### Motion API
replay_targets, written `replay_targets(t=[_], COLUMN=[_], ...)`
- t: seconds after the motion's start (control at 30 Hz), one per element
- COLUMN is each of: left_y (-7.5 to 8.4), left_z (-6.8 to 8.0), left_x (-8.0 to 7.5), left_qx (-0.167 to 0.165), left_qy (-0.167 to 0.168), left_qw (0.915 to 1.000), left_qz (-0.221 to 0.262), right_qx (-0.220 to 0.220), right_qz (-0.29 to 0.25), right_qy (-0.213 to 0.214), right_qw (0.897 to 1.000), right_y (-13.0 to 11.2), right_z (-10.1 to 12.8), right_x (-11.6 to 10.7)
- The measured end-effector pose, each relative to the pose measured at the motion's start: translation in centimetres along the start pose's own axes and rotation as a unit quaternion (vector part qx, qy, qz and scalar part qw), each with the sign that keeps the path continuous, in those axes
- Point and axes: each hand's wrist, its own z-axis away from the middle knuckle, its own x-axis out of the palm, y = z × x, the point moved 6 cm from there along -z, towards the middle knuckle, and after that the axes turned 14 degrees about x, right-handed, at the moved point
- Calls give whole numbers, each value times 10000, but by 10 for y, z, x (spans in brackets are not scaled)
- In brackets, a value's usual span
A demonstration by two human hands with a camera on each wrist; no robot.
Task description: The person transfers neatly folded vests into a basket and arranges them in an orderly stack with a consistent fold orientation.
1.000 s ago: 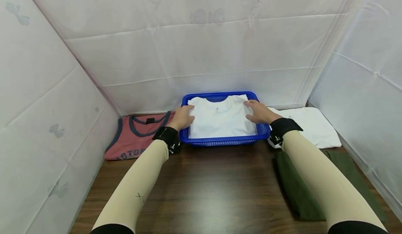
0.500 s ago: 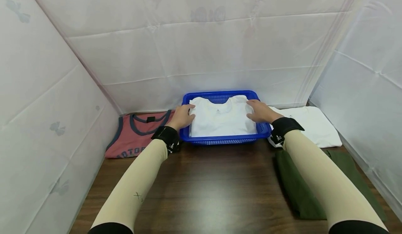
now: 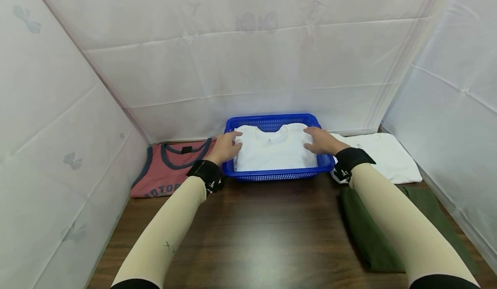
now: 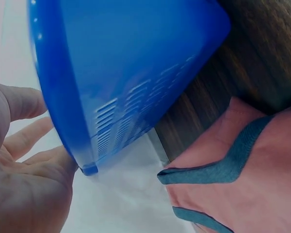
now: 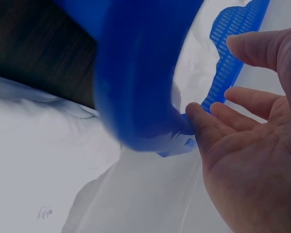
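Both hands rest on the folded white T-shirt (image 3: 274,147) that lies inside the blue plastic basket (image 3: 272,120) at the far edge of the wooden table (image 3: 256,237).

1. My left hand (image 3: 225,147) lies at the shirt's left edge, just over the basket's left rim. Its fingers are extended and relaxed on the cloth; it grasps nothing. The left wrist view shows the open palm (image 4: 24,184) beside the basket wall (image 4: 126,82).
2. My right hand (image 3: 321,140) lies flat on the shirt's right shoulder area, fingers straight, pressing without gripping. The right wrist view confirms an open palm (image 5: 252,160) next to the basket rim (image 5: 140,87).

Change since one second ago:
- The shirt sits lower in the basket; more of the basket's far mesh wall shows above the collar.
- Both hands keep the same hold points at the left and right edges and have settled slightly with the cloth.
- The basket has not shifted on the table.

Surroundings: a red tank top (image 3: 171,168) with dark blue trim lies left of the basket, a second white shirt (image 3: 384,155) lies right of it, and a dark green garment (image 3: 369,237) lies nearer me under my right forearm. White sheeting (image 3: 248,56) encloses the table.
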Motion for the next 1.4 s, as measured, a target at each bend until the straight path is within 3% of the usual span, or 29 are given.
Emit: replay_targets(t=[0.17, 0.4, 0.67, 0.87, 1.0, 1.13, 1.27, 1.4], left_y=[0, 6, 9, 7, 3, -2, -6, -10], left_z=[2, 3, 4, 3, 6, 17, 35, 54], left_x=[1, -1, 0, 2, -1, -8, -17, -26], left_qx=[76, 502, 472, 462, 520, 677, 747, 720], left_qy=[147, 122, -261, -246, 122, 801, 1371, 1816], left_qw=[9998, 9985, 9981, 9983, 9986, 9939, 9848, 9772], left_qz=[87, -180, -282, -268, -54, 333, 759, 837], right_qx=[163, 259, 212, 162, 158, -44, -552, -978], right_qz=[-34, -70, -44, -85, -212, -427, -860, -1355], right_qy=[-115, -180, -200, -162, -158, 83, 748, 1654], right_qw=[9998, 9995, 9996, 9997, 9995, 9990, 9919, 9720], right_y=[2, 2, 1, 2, 3, 2, 1, 10], right_z=[1, 3, 4, 3, 4, 9, 23, 43], right_x=[1, 0, 1, 0, 3, 2, -6, -15])
